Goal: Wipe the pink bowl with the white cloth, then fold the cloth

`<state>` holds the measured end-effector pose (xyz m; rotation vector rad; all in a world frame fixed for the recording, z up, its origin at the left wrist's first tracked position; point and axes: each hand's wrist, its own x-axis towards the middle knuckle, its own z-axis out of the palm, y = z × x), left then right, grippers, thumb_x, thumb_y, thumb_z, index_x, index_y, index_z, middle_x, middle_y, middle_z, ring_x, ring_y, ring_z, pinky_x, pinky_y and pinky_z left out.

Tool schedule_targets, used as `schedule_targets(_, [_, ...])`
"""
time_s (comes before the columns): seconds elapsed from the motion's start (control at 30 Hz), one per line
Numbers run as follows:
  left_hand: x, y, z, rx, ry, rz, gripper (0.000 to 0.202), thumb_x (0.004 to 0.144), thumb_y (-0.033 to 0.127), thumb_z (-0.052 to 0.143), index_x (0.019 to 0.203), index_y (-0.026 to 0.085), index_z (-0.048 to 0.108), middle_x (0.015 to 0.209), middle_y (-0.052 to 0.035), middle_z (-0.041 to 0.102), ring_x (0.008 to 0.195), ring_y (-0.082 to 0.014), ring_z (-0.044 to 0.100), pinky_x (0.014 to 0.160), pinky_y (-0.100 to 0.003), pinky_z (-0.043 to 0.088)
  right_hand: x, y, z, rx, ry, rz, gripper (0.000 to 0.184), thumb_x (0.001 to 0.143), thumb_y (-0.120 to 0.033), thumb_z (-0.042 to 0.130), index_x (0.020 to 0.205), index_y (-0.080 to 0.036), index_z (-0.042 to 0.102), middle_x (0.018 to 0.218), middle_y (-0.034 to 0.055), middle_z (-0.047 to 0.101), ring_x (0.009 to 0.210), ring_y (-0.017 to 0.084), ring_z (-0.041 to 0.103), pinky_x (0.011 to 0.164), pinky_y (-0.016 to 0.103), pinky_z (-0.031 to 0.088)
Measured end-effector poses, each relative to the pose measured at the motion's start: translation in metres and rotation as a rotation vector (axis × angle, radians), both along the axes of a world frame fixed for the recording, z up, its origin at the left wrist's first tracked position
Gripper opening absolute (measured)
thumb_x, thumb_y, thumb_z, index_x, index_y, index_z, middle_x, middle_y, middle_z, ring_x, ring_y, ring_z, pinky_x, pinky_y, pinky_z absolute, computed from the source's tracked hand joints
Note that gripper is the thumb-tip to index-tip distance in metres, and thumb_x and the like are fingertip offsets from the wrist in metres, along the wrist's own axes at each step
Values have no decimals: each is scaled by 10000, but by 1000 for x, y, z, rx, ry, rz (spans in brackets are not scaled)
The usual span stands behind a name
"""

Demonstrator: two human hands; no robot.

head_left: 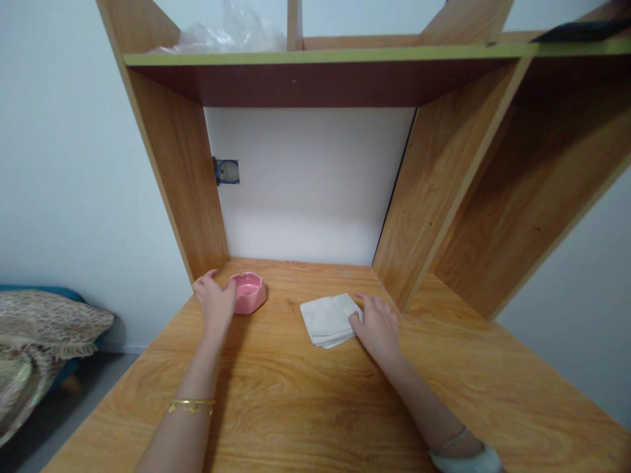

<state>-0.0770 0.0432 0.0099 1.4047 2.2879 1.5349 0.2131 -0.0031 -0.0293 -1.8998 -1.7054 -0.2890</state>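
Note:
A pink, angular ashtray (250, 293) with a notched rim sits on the wooden desk towards the back left. My left hand (215, 303) is just to its left, fingers apart, its thumb at the ashtray's near-left side; I cannot tell whether they touch. To the right, a folded white cloth (329, 318) lies flat in several layers. My right hand (378, 325) rests at the cloth's right edge with its thumb on that edge. Its other fingers stretch out over the desk, the index finger close to the cloth's far right corner.
The desk (290, 401) runs back to a white panel with a socket opening (227, 171). Wooden uprights (419, 197) stand on either side, under a green-edged shelf (315, 56) bearing a clear plastic bag (231, 33). A fringed blanket (46, 325) lies at the far left.

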Motion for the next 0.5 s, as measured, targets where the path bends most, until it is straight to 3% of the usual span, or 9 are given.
schedule_targets(0.1, [-17, -4, -2, -166, -10, 38, 466, 754, 314, 454, 1161, 93, 406, 1228, -198, 342, 1116, -328, 427, 935, -458, 322, -5, -3, 3, 48, -34, 168, 279, 793, -262, 447, 1042, -197, 555, 945, 94, 569, 924, 255, 479, 775, 364, 348])
schedule_targets(0.17, [-22, -5, -7, -258, -87, -28, 466, 760, 346, 441, 1150, 92, 415, 1259, -225, 327, 1111, -362, 435, 914, -496, 330, -10, -5, 5, 21, -64, 381, 290, 786, -350, 494, 1037, -220, 556, 967, 73, 563, 927, 237, 475, 795, 357, 346])
schedule_targets(0.23, [-21, -3, -13, -288, -139, -91, 427, 744, 348, 466, 1103, 117, 456, 1265, -218, 352, 1149, -374, 400, 896, -493, 356, -17, -8, 5, -35, -115, 543, 413, 704, -452, 592, 1049, -228, 551, 998, 68, 556, 936, 237, 469, 807, 358, 347])
schedule_targets(0.3, [-18, 1, -18, -292, -174, -125, 396, 725, 336, 495, 1064, 132, 481, 1253, -211, 383, 1178, -370, 368, 854, -462, 408, -21, -9, 4, -81, -150, 595, 498, 626, -475, 664, 1037, -214, 557, 1004, 71, 556, 933, 243, 467, 804, 360, 352])
schedule_targets(0.37, [-14, 6, -23, -309, -233, -146, 415, 725, 343, 493, 1068, 110, 470, 1234, -239, 391, 1117, -376, 435, 740, -443, 476, -23, -8, 2, -106, -137, 589, 398, 650, -433, 662, 966, -205, 578, 957, 63, 572, 907, 233, 474, 788, 351, 360])
schedule_targets(0.43, [-12, 10, -27, -328, -310, -170, 433, 732, 352, 479, 1073, 87, 453, 1200, -268, 406, 927, -348, 569, 577, -408, 512, -21, -5, 0, -118, -77, 582, 226, 726, -383, 602, 865, -204, 592, 876, 49, 587, 859, 212, 487, 756, 331, 371])
schedule_targets(0.5, [-11, 12, -29, -328, -383, -201, 426, 731, 346, 481, 1062, 79, 453, 1144, -268, 449, 726, -279, 626, 460, -356, 506, -19, -2, -3, -125, 0, 586, 166, 777, -363, 543, 783, -204, 589, 810, 40, 589, 812, 194, 497, 717, 309, 379])
